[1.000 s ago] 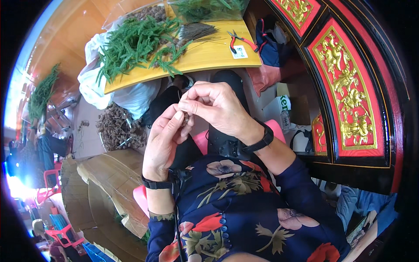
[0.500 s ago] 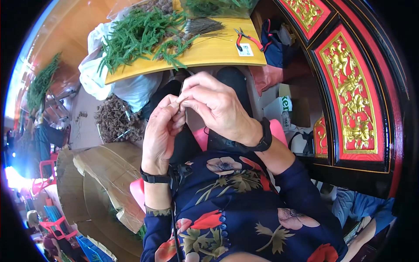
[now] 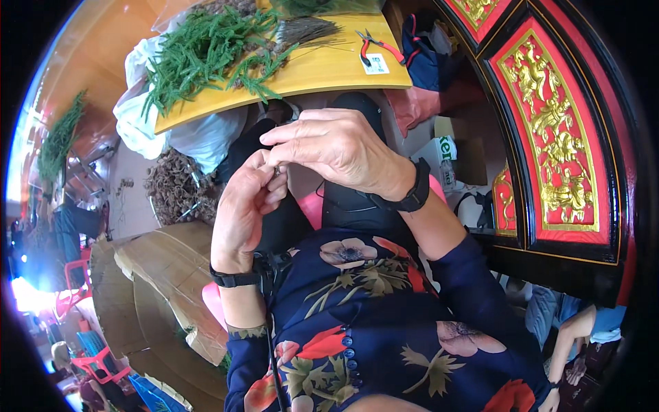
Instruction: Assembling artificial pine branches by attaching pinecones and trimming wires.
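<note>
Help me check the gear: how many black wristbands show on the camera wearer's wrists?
2: one flat black wristband circles the wrist behind the left hand, the other behind the right hand. More could be hidden under the dark-blue floral sleeves.

- Exposure: bright overall; strongest source at the left edge, a blue-white glare [image 3: 31, 294] burning out nearby detail.
- Wooden counter [image 3: 322, 77]: well lit; space beneath it shaded.
- Black trousers [image 3: 347, 206]: little detail readable.
- Gilded carved panel [image 3: 552, 134]: bright highlights.
- Focus: fingers [image 3: 298, 130] reasonably sharp; small dark item [image 3: 276, 170] between them too small to resolve.
- Distortion: fisheye; counter edge bowed, left rim smeared, corners black.
</note>
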### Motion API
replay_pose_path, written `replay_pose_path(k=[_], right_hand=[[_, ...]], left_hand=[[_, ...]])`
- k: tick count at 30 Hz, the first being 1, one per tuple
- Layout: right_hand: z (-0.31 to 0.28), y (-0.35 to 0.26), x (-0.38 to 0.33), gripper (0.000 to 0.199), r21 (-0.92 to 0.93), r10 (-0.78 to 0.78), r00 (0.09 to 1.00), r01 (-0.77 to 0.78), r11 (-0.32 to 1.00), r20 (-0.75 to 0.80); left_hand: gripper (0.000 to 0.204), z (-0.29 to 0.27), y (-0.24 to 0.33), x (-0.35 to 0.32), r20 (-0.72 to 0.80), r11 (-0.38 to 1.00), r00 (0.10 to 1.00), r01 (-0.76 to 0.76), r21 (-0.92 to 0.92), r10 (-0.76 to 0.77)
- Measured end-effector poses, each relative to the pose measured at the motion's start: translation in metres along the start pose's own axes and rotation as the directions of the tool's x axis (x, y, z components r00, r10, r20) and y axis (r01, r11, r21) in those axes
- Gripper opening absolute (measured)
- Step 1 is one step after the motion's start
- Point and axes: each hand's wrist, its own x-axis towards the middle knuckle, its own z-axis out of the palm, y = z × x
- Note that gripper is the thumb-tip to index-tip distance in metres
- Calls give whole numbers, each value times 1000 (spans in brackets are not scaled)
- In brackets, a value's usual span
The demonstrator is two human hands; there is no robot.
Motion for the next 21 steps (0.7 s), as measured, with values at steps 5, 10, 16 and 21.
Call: replay_pose_path(k=[5,10,16,21], right_hand=[[1,1,-2,26,-104,-71,997,69,992,-20],[5,-1,-4,22,-161,-43,999,42,986,-3],[11,-13,0,12,-336,26,1000,-23,942,4],[22,-24,-6,5,-348,287,956,-291,891,-64]], left_hand=[[17,3,2,-2,6,999,1000,-8,53,8],[17,2,-2,-1,-21,996,999,-30,87,32],[16,4,-11,2,-124,896,968,-150,418,219],[12,20,-16,4,-98,474,832,-210,855,546]])
